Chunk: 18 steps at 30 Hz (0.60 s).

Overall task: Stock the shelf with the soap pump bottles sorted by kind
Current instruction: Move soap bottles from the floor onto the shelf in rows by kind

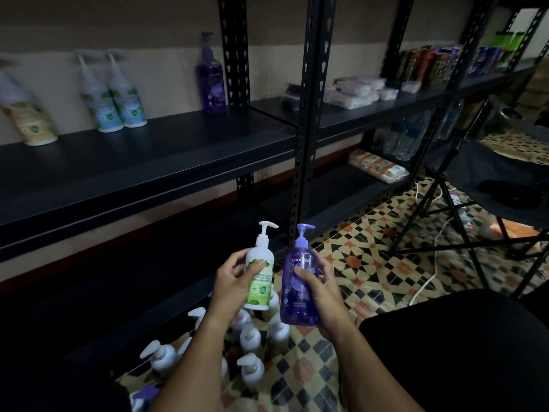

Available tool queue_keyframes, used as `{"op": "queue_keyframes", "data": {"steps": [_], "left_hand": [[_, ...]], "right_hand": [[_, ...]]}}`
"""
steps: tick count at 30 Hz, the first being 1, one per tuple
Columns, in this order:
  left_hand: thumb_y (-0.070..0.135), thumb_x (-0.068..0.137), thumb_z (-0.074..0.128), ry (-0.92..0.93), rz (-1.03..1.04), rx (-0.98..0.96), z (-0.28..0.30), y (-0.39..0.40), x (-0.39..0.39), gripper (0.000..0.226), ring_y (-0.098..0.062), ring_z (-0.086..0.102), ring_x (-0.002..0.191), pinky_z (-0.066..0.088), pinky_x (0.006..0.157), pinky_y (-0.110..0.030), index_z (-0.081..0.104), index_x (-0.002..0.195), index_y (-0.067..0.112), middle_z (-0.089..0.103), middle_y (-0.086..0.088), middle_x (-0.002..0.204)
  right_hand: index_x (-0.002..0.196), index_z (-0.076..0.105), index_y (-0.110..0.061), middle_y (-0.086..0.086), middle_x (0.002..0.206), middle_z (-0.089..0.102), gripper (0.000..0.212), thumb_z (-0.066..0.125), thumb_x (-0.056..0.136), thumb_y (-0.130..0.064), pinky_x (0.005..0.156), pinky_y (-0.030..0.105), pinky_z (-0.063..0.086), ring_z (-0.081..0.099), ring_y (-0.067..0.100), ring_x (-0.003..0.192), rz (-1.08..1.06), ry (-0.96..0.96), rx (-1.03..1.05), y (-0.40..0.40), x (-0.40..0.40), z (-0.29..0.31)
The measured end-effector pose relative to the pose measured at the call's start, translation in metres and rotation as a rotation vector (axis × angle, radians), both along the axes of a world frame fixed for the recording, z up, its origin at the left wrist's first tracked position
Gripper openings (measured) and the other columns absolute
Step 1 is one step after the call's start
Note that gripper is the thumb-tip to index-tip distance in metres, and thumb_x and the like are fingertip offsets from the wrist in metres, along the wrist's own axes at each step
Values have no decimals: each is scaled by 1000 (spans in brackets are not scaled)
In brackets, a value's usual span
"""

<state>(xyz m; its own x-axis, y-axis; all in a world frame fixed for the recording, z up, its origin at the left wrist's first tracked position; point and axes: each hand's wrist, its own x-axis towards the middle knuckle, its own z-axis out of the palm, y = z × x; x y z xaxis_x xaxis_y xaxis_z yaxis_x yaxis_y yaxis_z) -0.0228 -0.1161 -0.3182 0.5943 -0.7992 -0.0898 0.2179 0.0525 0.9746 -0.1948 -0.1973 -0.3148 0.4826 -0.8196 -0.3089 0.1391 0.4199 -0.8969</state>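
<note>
My left hand (234,281) grips a white pump bottle with a green label (260,281), held upright. Right beside it, my right hand (319,288) grips a purple pump bottle (298,295), also upright. Both are below the black shelf (166,156). On that shelf stand a white bottle with a beige label (28,114) at far left, two white bottles with blue-green labels (114,99), and one purple bottle (209,77) by the upright post. Several white pump bottles (251,337) stand on the tiled floor under my hands.
A black slotted post (309,114) divides the shelving. The right bay holds wrapped packs (356,89) and cans; water bottles and soap bars sit lower. A folding stand (463,233) and white cables lie on the patterned floor at right. My dark-clad knee (460,352) is lower right.
</note>
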Motion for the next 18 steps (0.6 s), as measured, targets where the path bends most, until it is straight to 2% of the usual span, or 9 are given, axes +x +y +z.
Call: {"op": "queue_keyframes", "data": {"steps": [3, 6, 10, 13, 16, 18], "left_hand": [[21, 100, 65, 13, -19, 1, 4, 0, -2, 21, -25, 76, 75, 59, 60, -34, 66, 121, 21, 78, -11, 95], [24, 104, 58, 20, -15, 14, 4, 0, -2, 21, -27, 74, 72, 58, 60, -36, 64, 122, 16, 75, -12, 88], [30, 101, 62, 10, -19, -33, 3, 3, 0, 22, -33, 70, 76, 57, 69, -46, 66, 118, 17, 71, -20, 94], [41, 79, 83, -38, -18, -34, 6, 3, -1, 45, -35, 73, 85, 61, 75, -53, 67, 118, 25, 73, -19, 105], [29, 69, 96, -131, 30, -18, 9, 3, 0, 60, -27, 75, 93, 63, 76, -41, 64, 120, 28, 74, -10, 110], [16, 71, 95, -171, 52, -31, 13, 2, 1, 61, -23, 76, 94, 62, 75, -35, 63, 122, 27, 73, -8, 112]], "right_hand": [[132, 58, -36, 15, 123, 68, 48, 74, 89, -21, 83, 55, 61, 72, 39, 102, -5, -38, 3, 1, 1, 1], [125, 63, -28, 15, 110, 71, 42, 77, 86, -18, 78, 50, 60, 72, 33, 87, 2, -81, -27, 3, 0, 4], [123, 63, -27, 8, 107, 75, 73, 94, 57, -19, 78, 52, 63, 74, 33, 92, 16, -57, -94, 4, -1, 6], [128, 61, -28, 9, 112, 74, 86, 98, 51, -16, 73, 44, 62, 74, 32, 97, -4, -15, -148, 4, 0, 5], [130, 61, -26, 4, 111, 76, 91, 98, 47, -19, 73, 37, 61, 75, 24, 95, -49, 23, -216, 4, 3, 6], [132, 60, -27, 1, 113, 76, 97, 100, 44, -25, 80, 41, 62, 75, 22, 99, -81, 40, -245, 3, 6, 8]]}}
